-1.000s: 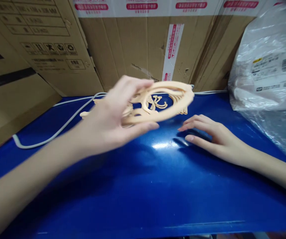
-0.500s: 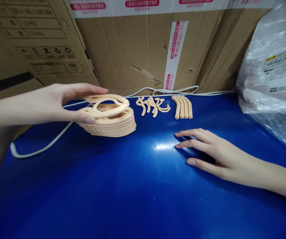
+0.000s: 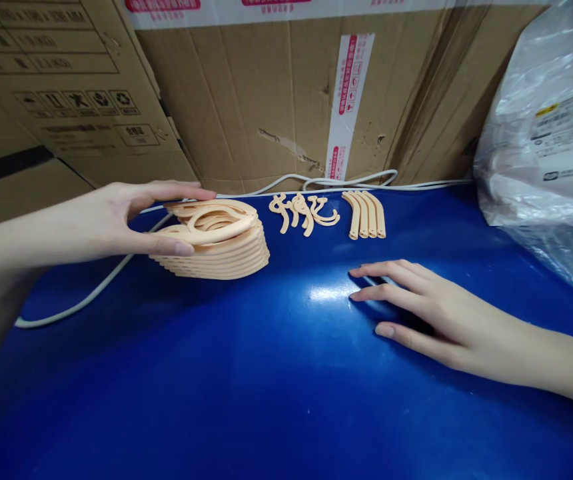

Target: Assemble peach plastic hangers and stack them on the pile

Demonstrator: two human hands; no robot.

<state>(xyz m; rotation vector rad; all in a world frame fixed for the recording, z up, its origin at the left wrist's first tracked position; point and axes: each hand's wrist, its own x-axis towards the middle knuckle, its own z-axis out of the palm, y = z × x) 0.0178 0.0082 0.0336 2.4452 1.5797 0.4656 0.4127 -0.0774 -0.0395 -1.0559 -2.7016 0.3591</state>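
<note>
My left hand (image 3: 126, 220) pinches the top peach plastic frame (image 3: 216, 223) of a stack of several such frames (image 3: 231, 259) on the blue table (image 3: 266, 380), fingers over its top and thumb at its near edge. My right hand (image 3: 426, 310) lies flat on the table at the right, fingers stretched out and holding nothing. Behind it lie small curly peach hook pieces (image 3: 304, 212) and a row of curved peach tubes (image 3: 366, 213).
Cardboard boxes (image 3: 266, 100) wall in the back and left of the table. A white cable (image 3: 81, 300) runs along the back edge and down the left side. A clear plastic bag (image 3: 541, 140) with white contents stands at the right.
My left hand carried the peach frame from mid-air over the table's middle to the left and set it on top of the stack. My right hand stayed flat.
</note>
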